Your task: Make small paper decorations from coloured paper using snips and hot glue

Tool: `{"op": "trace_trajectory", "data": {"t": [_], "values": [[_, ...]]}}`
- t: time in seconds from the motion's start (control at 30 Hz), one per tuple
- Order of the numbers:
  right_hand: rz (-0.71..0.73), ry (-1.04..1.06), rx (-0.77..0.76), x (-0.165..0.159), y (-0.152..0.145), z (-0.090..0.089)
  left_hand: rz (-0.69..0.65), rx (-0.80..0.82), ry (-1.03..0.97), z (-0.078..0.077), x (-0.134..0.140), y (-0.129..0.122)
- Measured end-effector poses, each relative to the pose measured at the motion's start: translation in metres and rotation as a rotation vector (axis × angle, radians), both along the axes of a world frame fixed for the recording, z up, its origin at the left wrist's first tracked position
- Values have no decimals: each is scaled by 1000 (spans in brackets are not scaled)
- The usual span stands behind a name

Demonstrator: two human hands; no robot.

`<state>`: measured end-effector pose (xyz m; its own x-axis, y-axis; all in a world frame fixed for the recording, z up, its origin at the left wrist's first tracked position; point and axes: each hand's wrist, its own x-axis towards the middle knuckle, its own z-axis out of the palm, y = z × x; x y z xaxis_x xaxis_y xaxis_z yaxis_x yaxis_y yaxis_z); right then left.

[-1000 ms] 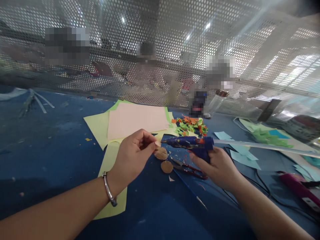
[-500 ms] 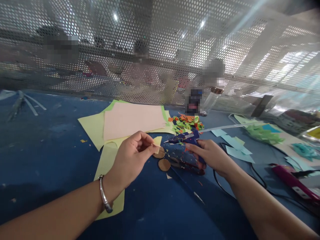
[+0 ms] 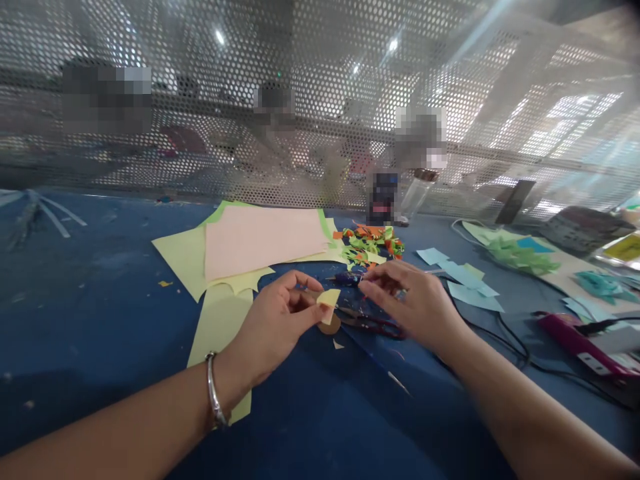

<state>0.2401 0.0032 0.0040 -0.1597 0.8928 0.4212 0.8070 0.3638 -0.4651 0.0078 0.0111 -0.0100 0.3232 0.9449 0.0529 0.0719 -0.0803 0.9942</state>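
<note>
My left hand [image 3: 277,317] pinches a small pale yellow paper piece [image 3: 330,303] between thumb and fingers. Below that paper is a round brown disc [image 3: 330,325], partly covered. A blue glue gun [image 3: 347,279] lies on the table with its nozzle pointing left. Over its rear end hovers my right hand [image 3: 413,300], fingers curved and apart; the gun's handle is hidden behind it. Dark-handled snips [image 3: 373,322] rest just below, between the hands. A thin brush-like stick [image 3: 397,383] lies nearer to me.
Pink and yellow paper sheets [image 3: 265,241] lie behind my left hand. Shredded orange and green paper [image 3: 373,243] is piled beyond the gun. Light blue paper pieces [image 3: 465,277], black cables and a magenta power strip [image 3: 583,343] occupy the right. A perforated metal screen [image 3: 310,133] bounds the back.
My right hand has loosened from the glue gun's handle and risen over its rear; the gun lies flatter. My left hand has moved slightly right and lower, its paper turned more to view.
</note>
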Motion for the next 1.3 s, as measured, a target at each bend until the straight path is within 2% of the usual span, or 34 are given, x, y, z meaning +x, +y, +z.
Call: {"op": "trace_trajectory", "data": {"t": [0.1,0.23,0.53,0.7,1.3], "values": [[209,59,-12,-15,-11,-2,-38,22,20,-4,2,-1],[321,20,-21,-21,-16,-8,-90,34,25,-9,2,-1],[388,-55,86,-24,-18,-14,-83,2,-20,-14,5,-2],[383,-57,72,-24,-19,-17,-40,-19,-72,-10,10,-6],[387,-61,103,-24,-22,-21,-10,-89,-155,-5,9,-11]]}}
